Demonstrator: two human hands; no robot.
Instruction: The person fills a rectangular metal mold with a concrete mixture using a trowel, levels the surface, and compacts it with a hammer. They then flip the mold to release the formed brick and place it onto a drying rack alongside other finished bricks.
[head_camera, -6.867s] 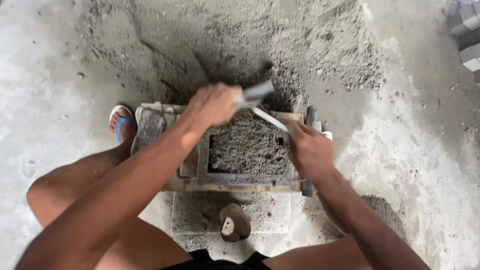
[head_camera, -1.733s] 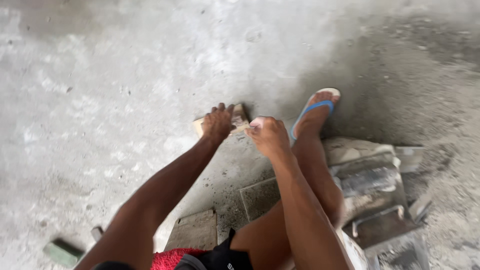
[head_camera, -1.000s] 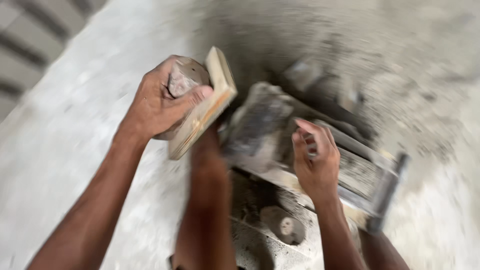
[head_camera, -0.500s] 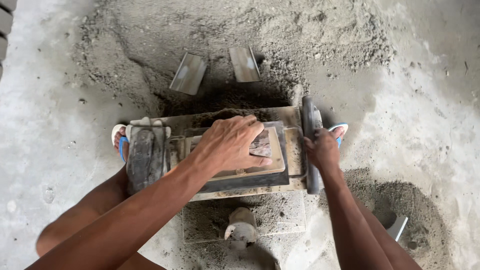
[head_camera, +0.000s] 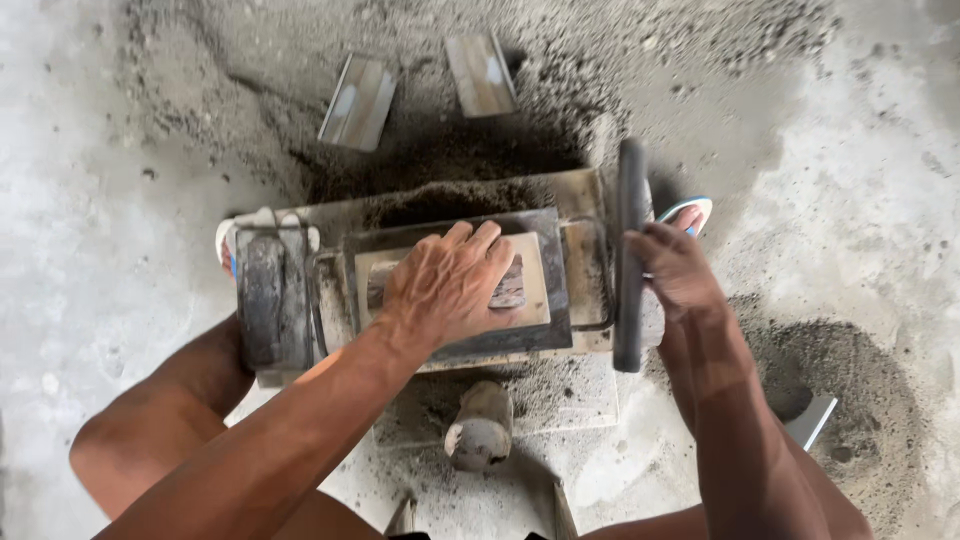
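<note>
Left hand (head_camera: 445, 285): laid flat, fingers spread, pressed down on the wooden press block (head_camera: 530, 285) by its grip.
Right hand (head_camera: 675, 270): closed around the dark upright handle (head_camera: 630, 260) at the mould's right end.
Mould (head_camera: 560, 330): a grimy metal frame, set on the floor between the person's feet; the block is seated inside its rim.
Mix: a grey sandy heap (head_camera: 480, 150) lies just beyond the mould, and some is seen banked at the far edge of the frame.
Done, as judged: the mould appears filled and the block is placed on top.
Left, as judged: the pressing and the release of the moulded piece are not yet seen.
Nearby: two flat metal plates (head_camera: 360, 100) rest on the heap; a short wooden stub (head_camera: 480, 435) lies on the slab nearer the person; a blue-strapped sandal (head_camera: 690, 212) is seen beside the handle.
</note>
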